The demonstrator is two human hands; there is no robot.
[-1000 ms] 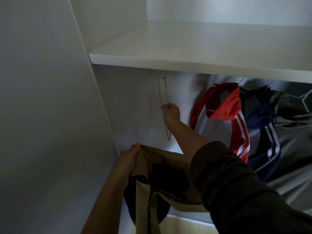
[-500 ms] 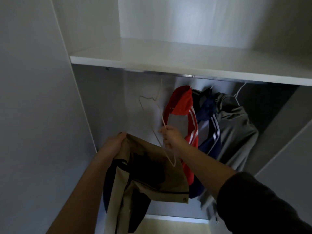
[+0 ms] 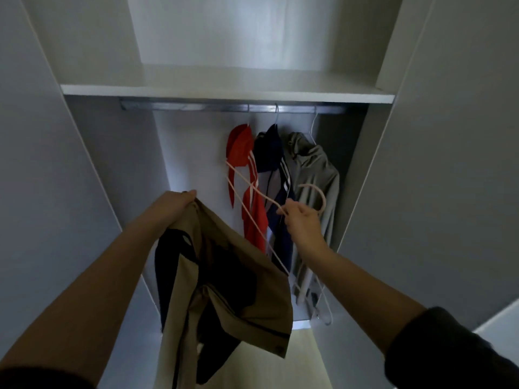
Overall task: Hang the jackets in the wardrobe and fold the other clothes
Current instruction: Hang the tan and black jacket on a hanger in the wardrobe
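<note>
Head view.
- L hand (image 3: 175, 203): fingers curled over top edge of tan jacket (image 3: 224, 262) (dark lining), gripping the fabric. Jacket hangs below the hand, in front of the wardrobe (image 3: 92, 153) opening, not on rail (image 3: 196, 107).
- R hand (image 3: 302, 220): pinches pale pink hanger (image 3: 324, 200) at its neck. Hook curls to the right of the hand; frame is tilted up-left across red jacket (image 3: 241, 153). Hanger is off the rail.
- Rail, right half: red jacket, navy jacket (image 3: 271, 153), grey hoodie (image 3: 314, 169), hung side by side.
- White shelf (image 3: 224, 91) sits just above the rail.
</note>
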